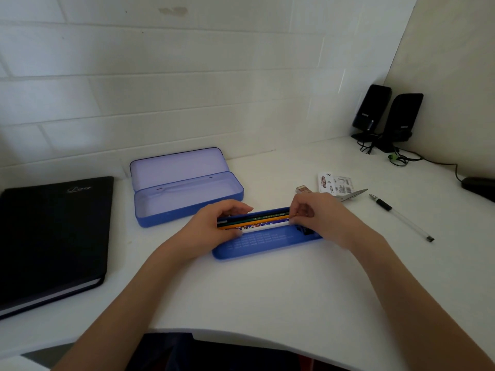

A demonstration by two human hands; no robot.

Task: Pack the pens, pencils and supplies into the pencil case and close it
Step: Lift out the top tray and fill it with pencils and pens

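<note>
Left hand: fingers curling over the left ends of the pencils, pressing them down into the blue inner tray; whether the fingers are closing round them or merely resting on top cannot be told.

Right hand: fingertips pinching at the right ends of the same pencils, seemingly closing on one orange shaft; a small dark item under this hand is too hidden to name.

Pencils: several, green, orange and white among them, lying side by side along the tray's far edge.

Inner tray: sitting on the white desk, just in front of the pencil case and apart from it.

Pencil case: lying open, lid back, both halves showing nothing inside.

Still loose on the desk, right of the tray: a pen, an eraser, a small printed packet, a metal blade partly hidden.

Progress, as judged: early to middle. Pencils going in; pen and small supplies are waiting; tray not yet seated in the case; lid not yet shut.

Unrelated: black notebook, two speakers.
</note>
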